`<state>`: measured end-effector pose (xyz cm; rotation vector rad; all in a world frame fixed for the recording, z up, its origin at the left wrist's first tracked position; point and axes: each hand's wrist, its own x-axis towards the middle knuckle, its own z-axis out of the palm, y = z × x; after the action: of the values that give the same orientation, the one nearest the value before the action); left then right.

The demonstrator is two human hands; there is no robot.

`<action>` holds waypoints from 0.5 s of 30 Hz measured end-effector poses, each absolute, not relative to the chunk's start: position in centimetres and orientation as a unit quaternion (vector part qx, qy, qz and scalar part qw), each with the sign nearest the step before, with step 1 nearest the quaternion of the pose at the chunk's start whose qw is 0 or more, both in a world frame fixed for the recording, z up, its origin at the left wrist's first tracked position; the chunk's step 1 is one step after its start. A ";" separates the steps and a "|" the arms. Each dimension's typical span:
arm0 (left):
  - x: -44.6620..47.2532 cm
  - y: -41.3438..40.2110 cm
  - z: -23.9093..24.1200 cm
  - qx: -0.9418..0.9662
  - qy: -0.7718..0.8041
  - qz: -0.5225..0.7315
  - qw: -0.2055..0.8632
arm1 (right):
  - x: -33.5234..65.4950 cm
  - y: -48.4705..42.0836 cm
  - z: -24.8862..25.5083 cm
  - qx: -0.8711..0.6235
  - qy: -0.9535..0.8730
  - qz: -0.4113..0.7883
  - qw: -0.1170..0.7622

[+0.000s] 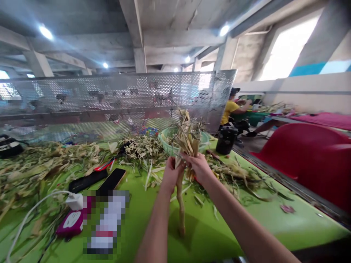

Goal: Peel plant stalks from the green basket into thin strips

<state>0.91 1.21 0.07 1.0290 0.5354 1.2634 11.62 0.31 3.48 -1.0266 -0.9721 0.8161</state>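
Note:
A dried leafy stalk [181, 210] stands almost upright in front of me, its bare, slightly crooked lower end near the green tabletop. Its pale, papery leaves [189, 137] fan out at the top. My left hand [172, 173] is closed around the stalk just below the leaves. From the other side, my right hand [199, 168] grips the leaf bases with its fingers closed. The fingertips of both hands are partly hidden by leaves. Behind the bunch sits a green plastic basket [166, 140], partly covered by it.
Dry leaf scraps [41, 160] heap along the left and back of the green table [214, 237]. A phone [112, 182], a purple power block [70, 223] and a black container [227, 139] lie around. A red chair [304, 157] and a person in yellow [229, 109] are right.

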 end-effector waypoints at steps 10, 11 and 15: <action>1.2 2.3 -1.3 0.380 0.271 0.576 0.671 | 12.3 1.2 2.3 -0.491 -0.460 0.288 0.682; 1.2 2.4 -1.4 0.396 0.280 0.582 0.653 | 12.3 1.3 2.2 -0.486 -0.460 0.285 0.686; 1.0 2.5 -1.4 0.447 0.298 0.602 0.590 | 12.3 1.7 1.7 -0.470 -0.447 0.297 0.701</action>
<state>1.05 2.48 -1.35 1.0398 0.6946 1.4017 12.26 1.70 1.71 -1.0458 -0.9950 0.6607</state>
